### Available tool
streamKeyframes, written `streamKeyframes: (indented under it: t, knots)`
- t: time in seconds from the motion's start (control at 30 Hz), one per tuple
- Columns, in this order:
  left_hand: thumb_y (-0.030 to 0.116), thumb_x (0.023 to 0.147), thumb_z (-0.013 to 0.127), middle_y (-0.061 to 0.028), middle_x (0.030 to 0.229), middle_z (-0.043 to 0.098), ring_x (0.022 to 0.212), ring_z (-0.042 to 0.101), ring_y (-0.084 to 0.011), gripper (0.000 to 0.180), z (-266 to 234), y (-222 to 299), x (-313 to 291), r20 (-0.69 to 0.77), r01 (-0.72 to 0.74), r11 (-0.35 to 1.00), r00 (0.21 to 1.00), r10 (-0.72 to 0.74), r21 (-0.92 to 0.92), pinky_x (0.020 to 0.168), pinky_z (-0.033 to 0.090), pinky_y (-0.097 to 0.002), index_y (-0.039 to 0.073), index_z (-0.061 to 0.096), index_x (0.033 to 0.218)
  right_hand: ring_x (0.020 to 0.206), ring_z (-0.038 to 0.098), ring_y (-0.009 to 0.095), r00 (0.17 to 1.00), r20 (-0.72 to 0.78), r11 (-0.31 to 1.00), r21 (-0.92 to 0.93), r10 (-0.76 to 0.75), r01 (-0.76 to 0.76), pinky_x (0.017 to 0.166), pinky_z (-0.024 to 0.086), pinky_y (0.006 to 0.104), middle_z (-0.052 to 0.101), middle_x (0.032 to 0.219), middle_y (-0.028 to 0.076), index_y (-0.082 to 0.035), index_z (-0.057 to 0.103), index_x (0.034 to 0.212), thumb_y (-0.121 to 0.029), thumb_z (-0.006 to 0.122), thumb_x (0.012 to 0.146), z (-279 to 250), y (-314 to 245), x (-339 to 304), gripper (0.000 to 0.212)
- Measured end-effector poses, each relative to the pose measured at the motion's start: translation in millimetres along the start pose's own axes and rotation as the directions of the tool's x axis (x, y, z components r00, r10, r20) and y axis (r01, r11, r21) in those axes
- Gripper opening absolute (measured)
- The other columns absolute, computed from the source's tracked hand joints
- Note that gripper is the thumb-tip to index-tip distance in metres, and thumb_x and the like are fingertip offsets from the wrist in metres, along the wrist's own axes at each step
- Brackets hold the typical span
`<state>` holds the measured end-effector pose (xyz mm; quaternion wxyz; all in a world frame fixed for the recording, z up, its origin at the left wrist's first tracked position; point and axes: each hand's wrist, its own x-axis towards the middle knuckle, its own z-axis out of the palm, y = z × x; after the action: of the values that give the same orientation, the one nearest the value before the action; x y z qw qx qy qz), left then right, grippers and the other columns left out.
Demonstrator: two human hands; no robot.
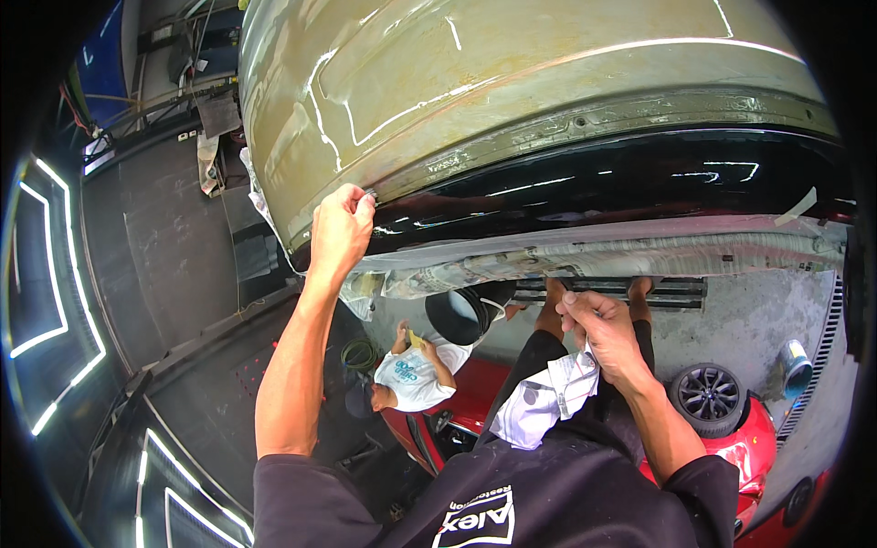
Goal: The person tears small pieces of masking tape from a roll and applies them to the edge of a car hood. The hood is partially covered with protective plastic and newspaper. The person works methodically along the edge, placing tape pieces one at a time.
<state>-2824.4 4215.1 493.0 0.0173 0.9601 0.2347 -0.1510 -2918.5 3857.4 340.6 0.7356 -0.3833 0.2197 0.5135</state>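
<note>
My left hand point(341, 230) is pinched closed at the seam between an olive-gold car panel point(512, 55) and the glossy black strip point(548, 183) below it. Something small and greyish shows at its fingertips, too small to name. Lower right, in front of my body, my right hand point(605, 331) is closed with thumb and fingers together. From it hangs a crumpled white printed sheet point(548, 402); whether it is paper or cloth I cannot tell. The panel is scuffed and carries bright light reflections.
Masking paper point(548, 256) runs along the black strip's lower edge, and a piece of tape point(797, 208) sticks out at right. Another person in a white shirt point(416, 376) is near a red car point(470, 388). A wheel point(708, 399), a blue can point(797, 368) and a floor grate point(822, 338) are at right.
</note>
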Motion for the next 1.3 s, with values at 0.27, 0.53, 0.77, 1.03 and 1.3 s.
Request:
streamKeyframes:
  t: [0.27,0.53,0.77,1.03,1.3]
  knots:
    - [0.024,0.096,0.069,-0.0169,0.075,0.067,0.069,0.065,-0.029,0.024,14,4,0,-0.112,-0.02,0.996,0.993,0.029,0.084,0.069,0.051,-0.0433,0.0,0.071,0.098,0.055,0.049,0.003,0.999,0.031,1.0,-0.006,0.016,-0.016,0.05,0.034,0.0209,0.064,0.074,-0.001,-0.002,0.075,0.098,-0.04,0.072,0.104,10,-1,11,0.038]
    - [0.01,0.098,0.065,-0.0241,0.082,0.066,0.082,0.067,-0.0465,0.011,-8,-16,10,0.089,-0.434,0.89,0.9,0.426,0.139,0.072,0.053,-0.0516,0.001,0.059,0.095,0.054,0.048,0.003,0.999,0.027,0.999,0.0,0.033,-0.033,0.05,0.034,0.0208,0.064,0.073,-0.001,-0.003,0.075,0.097,-0.039,0.072,0.104,12,6,20,0.037]
    - [0.0,0.089,0.068,-0.014,0.085,0.061,0.083,0.066,-0.034,0.015,-14,-31,29,0.292,-0.778,0.553,0.626,0.723,0.299,0.075,0.055,-0.0445,0.003,0.059,0.1,0.053,0.047,0.003,0.998,0.008,0.998,0.011,0.06,-0.06,0.049,0.032,0.0215,0.064,0.073,0.0,-0.003,0.074,0.095,-0.037,0.073,0.103,17,26,31,0.035]
    - [0.013,0.087,0.065,-0.006,0.095,0.062,0.091,0.067,-0.023,0.022,-31,-34,50,0.512,-0.923,0.133,0.317,0.799,0.362,0.078,0.058,-0.0371,0.007,0.061,0.107,0.054,0.046,0.003,0.999,-0.036,1.0,0.009,0.028,-0.028,0.05,0.032,0.0213,0.063,0.073,0.0,-0.002,0.075,0.097,-0.036,0.073,0.104,32,49,37,0.035]
    - [0.003,0.09,0.064,-0.0126,0.105,0.067,0.1,0.066,-0.031,0.028,-30,-38,46,0.523,-0.867,0.347,0.493,0.695,0.356,0.088,0.056,-0.0416,0.002,0.061,0.118,0.054,0.047,0.004,0.991,-0.09,0.995,0.009,-0.097,0.098,0.05,0.033,0.0221,0.064,0.075,0.0,-0.001,0.074,0.096,-0.034,0.071,0.105,45,61,27,0.034]
